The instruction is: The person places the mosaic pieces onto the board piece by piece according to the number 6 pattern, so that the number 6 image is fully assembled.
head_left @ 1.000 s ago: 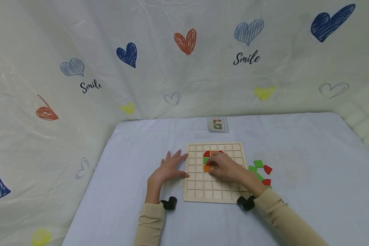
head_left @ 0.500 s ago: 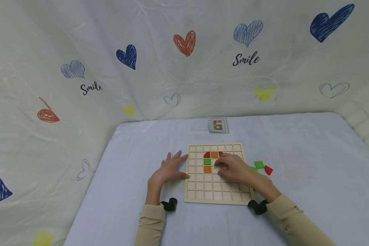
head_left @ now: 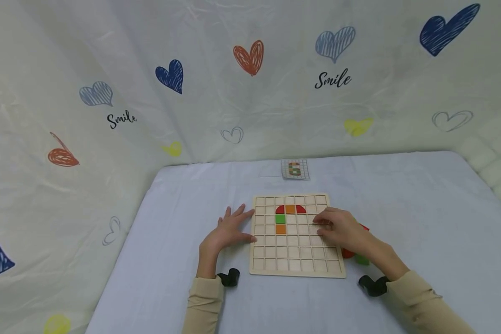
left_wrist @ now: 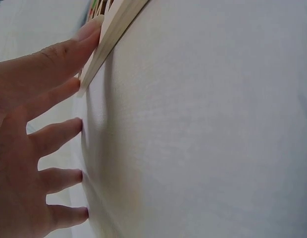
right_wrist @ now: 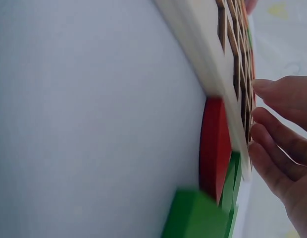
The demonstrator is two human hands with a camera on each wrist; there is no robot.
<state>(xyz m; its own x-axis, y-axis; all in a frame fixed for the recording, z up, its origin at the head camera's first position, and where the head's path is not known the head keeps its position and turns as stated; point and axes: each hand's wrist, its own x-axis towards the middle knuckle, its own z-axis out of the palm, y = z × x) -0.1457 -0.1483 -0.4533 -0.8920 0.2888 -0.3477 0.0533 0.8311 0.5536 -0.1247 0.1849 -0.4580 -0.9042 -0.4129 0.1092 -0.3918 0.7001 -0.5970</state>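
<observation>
A wooden grid board (head_left: 275,265) lies on the white cloth. In its upper part sit two red rounded tiles with an orange tile (head_left: 290,209) between them; below the left one are a green tile (head_left: 280,218) and another orange tile (head_left: 280,229). My left hand (head_left: 229,230) is spread, its thumb and a fingertip touching the board's left edge, as the left wrist view also shows. Over the board's right side is my right hand (head_left: 343,228), fingers loosely bent with nothing between them. Beneath and beside it lie loose red (right_wrist: 213,148) and green tiles (right_wrist: 193,215), partly hidden.
A small card (head_left: 295,170) printed with a coloured grid pattern lies behind the board. A white sheet with hearts (head_left: 249,57) hangs at the table's far edge. A black wrist camera (head_left: 229,277) sits at the left wrist, another (head_left: 373,285) at the right.
My right hand has moved right, from over the coloured tiles to the board's right edge. The red tile at the upper right is now uncovered. My left hand stays put.
</observation>
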